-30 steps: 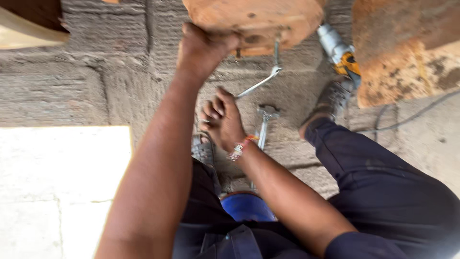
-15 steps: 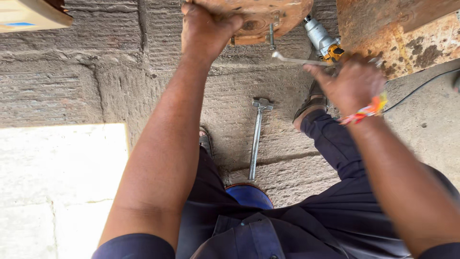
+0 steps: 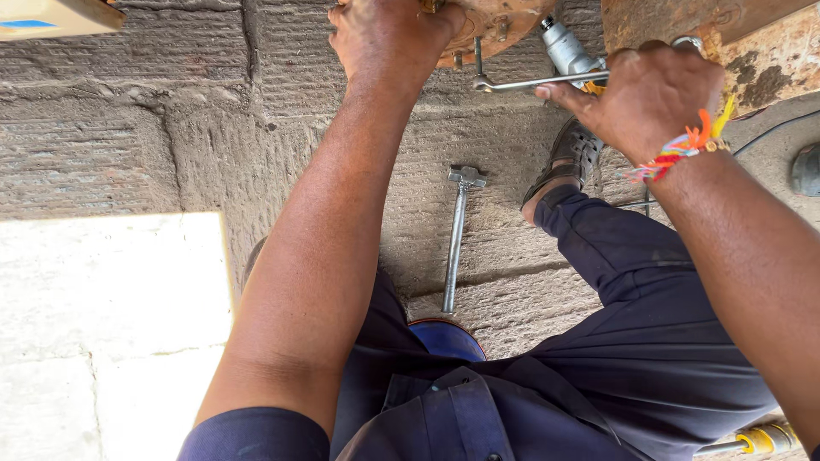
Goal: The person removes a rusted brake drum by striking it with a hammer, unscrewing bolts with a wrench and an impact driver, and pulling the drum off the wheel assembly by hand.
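Note:
My left hand [image 3: 389, 38] presses flat against a rusty round metal hub [image 3: 500, 21] at the top of the view. My right hand [image 3: 645, 98], with a bright thread band on the wrist, grips the handle end of a thin steel wrench [image 3: 521, 83]. The wrench's far end sits on a bolt under the hub. A grey cylindrical part with an orange fitting [image 3: 571, 49] hangs just behind the wrench.
A long steel socket bar [image 3: 457, 235] lies on the rough stone floor between my legs, above a blue round object [image 3: 446, 339]. My sandalled foot [image 3: 568, 162] rests at right. A rusty metal panel [image 3: 743, 51] fills the top right; a sunlit slab [image 3: 102, 333] lies left.
My right hand rose from near my lap up to the wrench and took hold of its handle. The view moved closer to the hub; my left hand stayed on it.

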